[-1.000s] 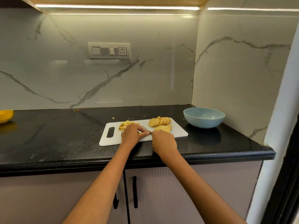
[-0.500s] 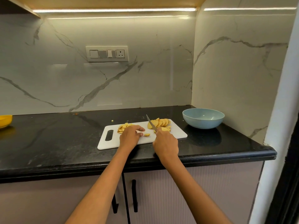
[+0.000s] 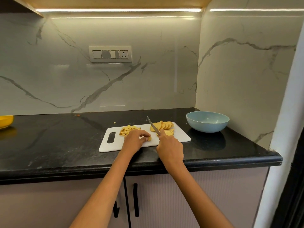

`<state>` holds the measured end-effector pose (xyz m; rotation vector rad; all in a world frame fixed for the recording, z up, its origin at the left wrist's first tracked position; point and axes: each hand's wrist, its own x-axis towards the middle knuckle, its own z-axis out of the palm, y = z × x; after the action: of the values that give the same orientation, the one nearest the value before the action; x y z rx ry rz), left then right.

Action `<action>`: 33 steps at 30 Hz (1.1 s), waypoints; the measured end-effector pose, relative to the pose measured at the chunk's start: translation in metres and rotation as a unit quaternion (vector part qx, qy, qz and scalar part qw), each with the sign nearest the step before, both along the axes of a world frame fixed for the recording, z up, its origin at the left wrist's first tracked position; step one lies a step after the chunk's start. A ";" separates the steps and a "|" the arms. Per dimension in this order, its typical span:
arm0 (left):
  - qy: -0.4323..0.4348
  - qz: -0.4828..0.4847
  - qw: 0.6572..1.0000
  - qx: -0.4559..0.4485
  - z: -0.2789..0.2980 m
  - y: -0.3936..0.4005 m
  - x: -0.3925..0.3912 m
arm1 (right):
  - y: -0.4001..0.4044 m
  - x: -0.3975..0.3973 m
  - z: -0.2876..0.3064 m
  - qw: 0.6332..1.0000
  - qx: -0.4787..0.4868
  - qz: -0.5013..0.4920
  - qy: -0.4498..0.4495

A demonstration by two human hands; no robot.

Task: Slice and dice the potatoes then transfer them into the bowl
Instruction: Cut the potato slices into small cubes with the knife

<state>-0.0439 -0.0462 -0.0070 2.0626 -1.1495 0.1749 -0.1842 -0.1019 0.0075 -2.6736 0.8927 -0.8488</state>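
Your L hand, fingers curled, pinches a small yellow potato piece; R hand grips a steel-bladed knife, tip at 11 o'clock.

Yellow dish far left on black counter; wall switch panel.

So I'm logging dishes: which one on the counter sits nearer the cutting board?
The light blue bowl, just right of the white cutting board; the yellow dish lies at the far left edge.
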 end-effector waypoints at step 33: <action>0.019 0.097 0.995 -0.001 0.003 0.004 -0.007 | 0.035 -0.016 0.010 0.989 -0.080 0.023 0.125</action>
<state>-0.0508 -0.0421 -0.0036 2.1654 -0.9256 0.2298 -0.2005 -0.0667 0.0173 -2.9773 0.8409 -0.6078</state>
